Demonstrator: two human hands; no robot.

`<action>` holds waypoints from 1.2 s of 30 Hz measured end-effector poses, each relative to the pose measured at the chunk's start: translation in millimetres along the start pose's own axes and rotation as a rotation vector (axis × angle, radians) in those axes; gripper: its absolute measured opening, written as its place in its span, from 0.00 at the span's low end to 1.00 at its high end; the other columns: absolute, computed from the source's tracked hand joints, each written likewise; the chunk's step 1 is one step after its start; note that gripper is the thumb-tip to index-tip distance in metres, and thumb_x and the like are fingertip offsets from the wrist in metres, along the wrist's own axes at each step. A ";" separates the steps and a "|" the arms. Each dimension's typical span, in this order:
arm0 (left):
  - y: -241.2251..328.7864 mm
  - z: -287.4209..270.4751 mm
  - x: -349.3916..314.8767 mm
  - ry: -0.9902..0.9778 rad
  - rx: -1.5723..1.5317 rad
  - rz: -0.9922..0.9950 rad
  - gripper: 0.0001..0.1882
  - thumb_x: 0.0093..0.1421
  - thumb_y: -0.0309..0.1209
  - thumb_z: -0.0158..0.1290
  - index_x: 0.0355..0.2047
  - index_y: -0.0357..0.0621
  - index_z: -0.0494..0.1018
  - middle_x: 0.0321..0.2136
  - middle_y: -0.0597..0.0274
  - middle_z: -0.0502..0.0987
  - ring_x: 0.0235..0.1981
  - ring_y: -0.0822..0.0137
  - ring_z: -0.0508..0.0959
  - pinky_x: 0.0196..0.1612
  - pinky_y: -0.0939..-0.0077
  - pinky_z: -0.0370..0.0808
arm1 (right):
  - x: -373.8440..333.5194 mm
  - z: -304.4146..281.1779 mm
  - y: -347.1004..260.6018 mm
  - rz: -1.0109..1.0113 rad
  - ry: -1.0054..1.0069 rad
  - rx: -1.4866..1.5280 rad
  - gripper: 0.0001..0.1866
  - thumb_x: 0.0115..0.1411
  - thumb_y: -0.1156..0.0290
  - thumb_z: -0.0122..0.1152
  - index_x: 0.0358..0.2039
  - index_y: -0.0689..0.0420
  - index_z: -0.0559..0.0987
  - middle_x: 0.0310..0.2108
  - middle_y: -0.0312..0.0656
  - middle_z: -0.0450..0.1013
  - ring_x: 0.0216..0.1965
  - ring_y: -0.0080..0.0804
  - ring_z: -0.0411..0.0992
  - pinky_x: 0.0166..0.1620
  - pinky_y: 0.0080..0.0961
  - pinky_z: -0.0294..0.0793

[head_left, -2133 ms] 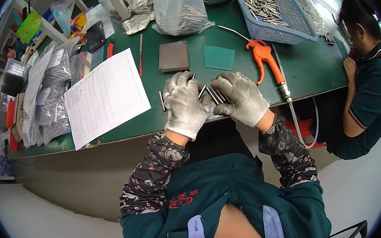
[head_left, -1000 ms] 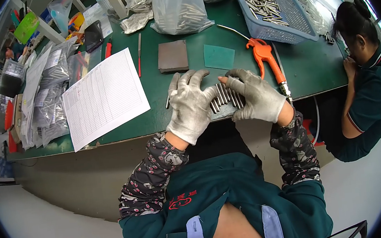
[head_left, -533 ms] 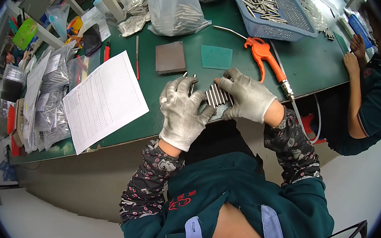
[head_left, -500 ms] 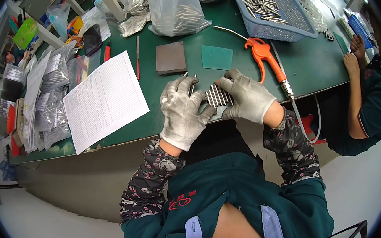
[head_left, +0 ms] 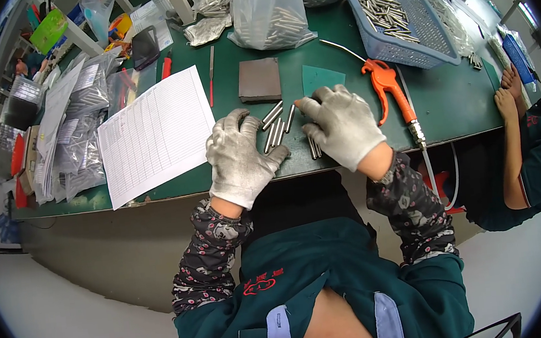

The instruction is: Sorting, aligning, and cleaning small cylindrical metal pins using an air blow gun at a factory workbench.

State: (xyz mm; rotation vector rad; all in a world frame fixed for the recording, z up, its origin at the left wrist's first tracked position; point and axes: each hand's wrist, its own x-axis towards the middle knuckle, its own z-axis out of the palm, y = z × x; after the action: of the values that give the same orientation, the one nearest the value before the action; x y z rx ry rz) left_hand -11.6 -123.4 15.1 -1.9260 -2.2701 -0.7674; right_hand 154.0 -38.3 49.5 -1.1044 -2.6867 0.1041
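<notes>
Short, shiny metal pins (head_left: pixel 274 134) lie loose on the green table between my gloved hands, several of them at slightly different angles. Just left of them, my left hand (head_left: pixel 240 157) rests with its thumb held apart and nothing visible in it. Over to the right, my right hand (head_left: pixel 344 126) is bent over the tabletop, fingers apart. A few more pins (head_left: pixel 315 148) stick out from under its thumb side; the rest of what lies beneath that palm is hidden. Both gloves are greyish white, with darkened fingertips.
Behind my hands lie a brown square block (head_left: pixel 259 80) and a green sheet (head_left: pixel 322 78). An orange air gun (head_left: pixel 387 83) is at right, below a blue basket (head_left: pixel 361 30) of pins. A printed form (head_left: pixel 157 137) lies left. A co-worker's hand (head_left: pixel 507 104) is far right.
My hands have moved apart, the left one leftward. The tight row of pins between them has broken up; some lie loose, others are partly under my right hand.
</notes>
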 end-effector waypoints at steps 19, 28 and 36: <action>-4.6 5.3 -13.7 -0.002 -0.193 0.228 0.15 0.41 0.30 0.62 0.33 0.45 0.76 0.44 0.56 0.72 0.46 0.54 0.71 0.49 0.60 0.68 | 10.1 16.7 2.2 -0.253 -0.075 0.069 0.10 0.49 0.71 0.56 0.34 0.50 0.79 0.33 0.39 0.73 0.40 0.40 0.71 0.41 0.38 0.69; -11.3 -10.0 -5.7 -0.089 0.039 -0.068 0.18 0.48 0.39 0.59 0.38 0.45 0.75 0.35 0.56 0.76 0.39 0.57 0.76 0.44 0.61 0.72 | 54.8 34.3 -6.5 -0.359 -0.023 -0.130 0.07 0.51 0.69 0.55 0.31 0.52 0.78 0.30 0.43 0.73 0.36 0.40 0.73 0.37 0.34 0.73; -13.4 1.8 4.9 -0.135 0.046 -0.081 0.16 0.49 0.32 0.56 0.40 0.45 0.74 0.28 0.58 0.77 0.32 0.57 0.78 0.39 0.63 0.74 | 68.4 10.8 -9.5 -0.238 -0.235 -0.210 0.09 0.49 0.71 0.54 0.28 0.59 0.80 0.32 0.47 0.76 0.37 0.43 0.75 0.39 0.34 0.75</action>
State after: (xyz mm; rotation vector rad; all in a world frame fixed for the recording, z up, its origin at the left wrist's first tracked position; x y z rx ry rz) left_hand -24.8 -119.5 10.9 -1.9318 -2.4337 -0.6037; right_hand 97.8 3.1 53.3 -0.8621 -3.0765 -0.0984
